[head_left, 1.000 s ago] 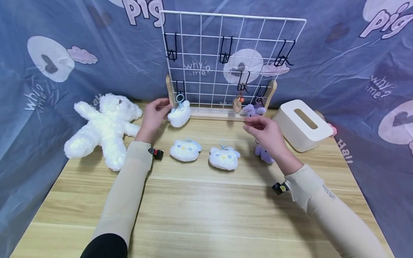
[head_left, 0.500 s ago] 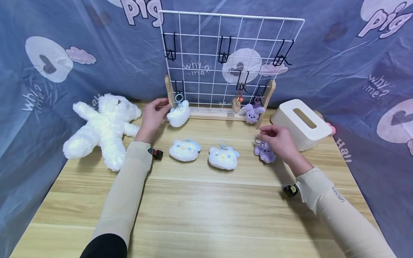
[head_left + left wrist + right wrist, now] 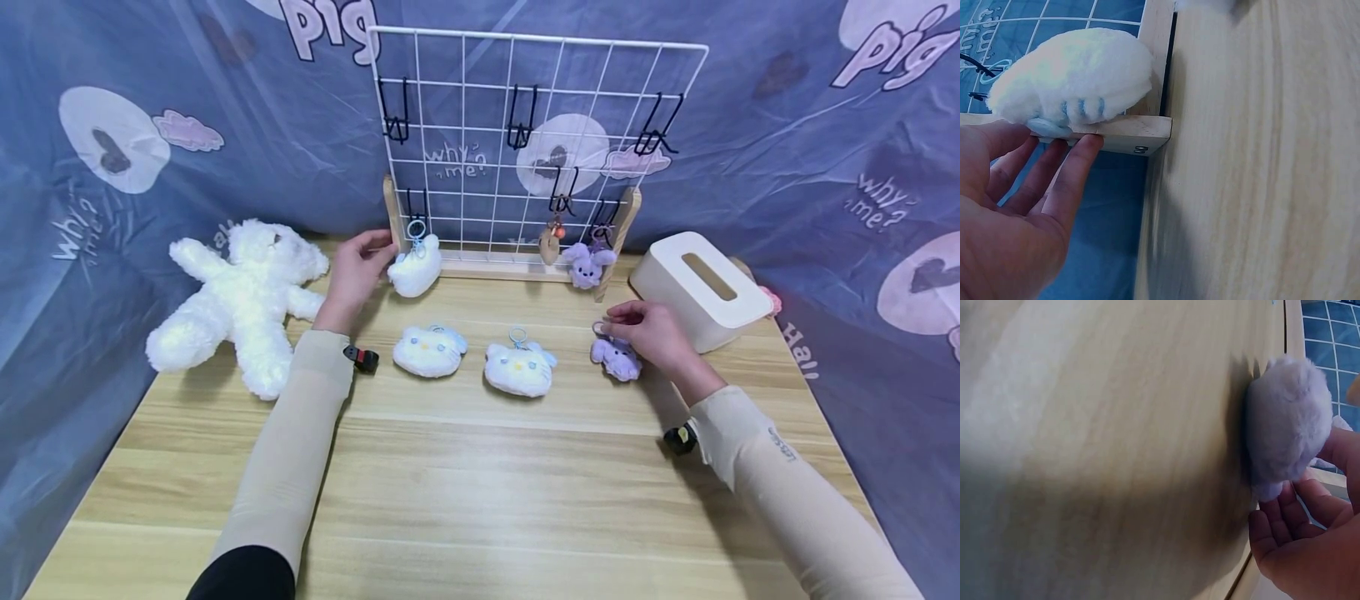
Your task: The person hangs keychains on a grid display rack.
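Observation:
My left hand [image 3: 356,271] stays at the wooden side post [image 3: 1147,130] of the white wire grid rack [image 3: 487,137], fingertips and thumb on the post. A white plush keychain [image 3: 415,267] hangs right beside it. My right hand [image 3: 648,333] pinches the ring end of a purple plush bunny keychain [image 3: 617,360] lying on the table; in the right wrist view the plush [image 3: 1288,419] partly hides the fingertips. Another purple bunny keychain [image 3: 587,264] hangs on the rack's lower right hook, next to a brown pendant [image 3: 550,244] with an orange bead.
Two white cat-face plush keychains [image 3: 430,351] lie on the wooden table [image 3: 480,500] between the arms. A white teddy bear [image 3: 243,304] lies at the left. Right of the rack stands a white tissue box [image 3: 701,287]. Black hooks [image 3: 522,117] hang along the grid's upper row.
My right hand has moved from the hanging purple bunny, down and to the right, to the one on the table, and now pinches its ring. The left hand stays put.

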